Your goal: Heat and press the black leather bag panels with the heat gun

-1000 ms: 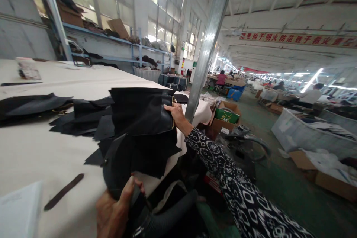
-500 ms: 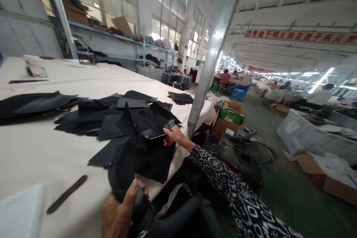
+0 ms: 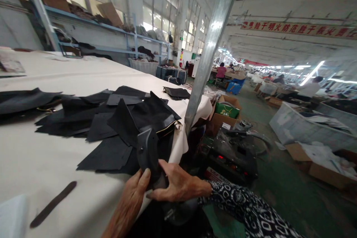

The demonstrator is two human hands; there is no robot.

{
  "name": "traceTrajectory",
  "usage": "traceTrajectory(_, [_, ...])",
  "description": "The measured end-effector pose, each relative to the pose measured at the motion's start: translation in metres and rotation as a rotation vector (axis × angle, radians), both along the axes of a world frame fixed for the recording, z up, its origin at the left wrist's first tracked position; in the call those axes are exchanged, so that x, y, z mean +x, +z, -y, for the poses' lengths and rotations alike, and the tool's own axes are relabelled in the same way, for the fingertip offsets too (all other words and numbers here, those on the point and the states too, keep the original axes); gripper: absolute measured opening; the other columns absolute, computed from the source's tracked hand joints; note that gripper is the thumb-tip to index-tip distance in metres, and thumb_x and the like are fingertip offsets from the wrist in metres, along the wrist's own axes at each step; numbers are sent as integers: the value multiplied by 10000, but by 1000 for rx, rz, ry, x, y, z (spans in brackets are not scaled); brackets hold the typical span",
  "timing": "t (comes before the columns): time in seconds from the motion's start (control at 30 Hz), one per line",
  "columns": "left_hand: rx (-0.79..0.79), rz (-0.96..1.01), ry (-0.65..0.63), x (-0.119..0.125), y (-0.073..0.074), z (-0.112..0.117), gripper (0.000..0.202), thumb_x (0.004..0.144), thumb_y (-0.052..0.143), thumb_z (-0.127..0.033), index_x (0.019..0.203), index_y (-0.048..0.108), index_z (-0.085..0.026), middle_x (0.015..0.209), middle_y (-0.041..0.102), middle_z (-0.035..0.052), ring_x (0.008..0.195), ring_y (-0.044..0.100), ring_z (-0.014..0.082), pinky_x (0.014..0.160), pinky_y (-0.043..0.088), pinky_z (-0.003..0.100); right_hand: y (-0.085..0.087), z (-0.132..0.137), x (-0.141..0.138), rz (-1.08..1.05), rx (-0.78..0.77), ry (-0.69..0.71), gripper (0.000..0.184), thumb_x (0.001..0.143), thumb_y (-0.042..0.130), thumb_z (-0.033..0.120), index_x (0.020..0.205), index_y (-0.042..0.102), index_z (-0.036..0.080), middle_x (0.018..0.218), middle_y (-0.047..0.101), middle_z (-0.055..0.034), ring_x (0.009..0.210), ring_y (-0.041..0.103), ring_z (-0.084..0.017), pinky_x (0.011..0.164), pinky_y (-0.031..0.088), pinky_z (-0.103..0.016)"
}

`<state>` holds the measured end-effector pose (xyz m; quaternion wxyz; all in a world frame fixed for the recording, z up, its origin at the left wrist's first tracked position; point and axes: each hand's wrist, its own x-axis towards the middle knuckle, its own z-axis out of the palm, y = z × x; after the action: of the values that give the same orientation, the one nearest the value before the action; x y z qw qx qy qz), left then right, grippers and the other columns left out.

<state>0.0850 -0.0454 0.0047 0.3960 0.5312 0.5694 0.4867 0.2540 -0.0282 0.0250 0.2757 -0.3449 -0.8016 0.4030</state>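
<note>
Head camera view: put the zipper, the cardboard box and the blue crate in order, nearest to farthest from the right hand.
From the right hand:
1. Zipper, on the black piece just ahead.
2. Cardboard box, on the floor past the table's right edge.
3. Blue crate, far down the aisle, ahead and right.

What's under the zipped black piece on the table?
Flat black panels lie under the zipped piece; whatever is directly beneath them is covered, though white table cover shows around the pile.

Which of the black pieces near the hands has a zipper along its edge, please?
The panel beyond the right hand: a gold zipper edges it, unlike the plain pieces beside it.
</note>
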Motion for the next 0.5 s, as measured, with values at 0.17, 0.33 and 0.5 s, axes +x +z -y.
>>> traceTrajectory(0.17, [-106,-111,-393,-22,19,-24,546,733,579,-725,595,656,-203,577,667,59,559,632,220,580,507,293,5,1,31,47,-151,-111,311,706,716,189,977,564,173,836,572,13,683,494,-111,557,404,-201])
traceTrajectory(0.33, [-107,-206,-18,-55,32,-89,624,752,570,-743,734,679,-129,589,655,46,492,566,152,502,426,244,24,-5,64,127,-172,-204,188,704,648,141,852,537,170,753,508,31,636,443,-92,513,347,-191])
traceTrajectory(0.5, [-69,-317,100,-64,36,-153,574,861,489,-575,618,622,-72,476,548,2,444,532,108,510,372,205,53,-9,77,147,-227,-183,160,747,631,158,894,568,169,764,552,21,617,508,-95,507,394,-188])
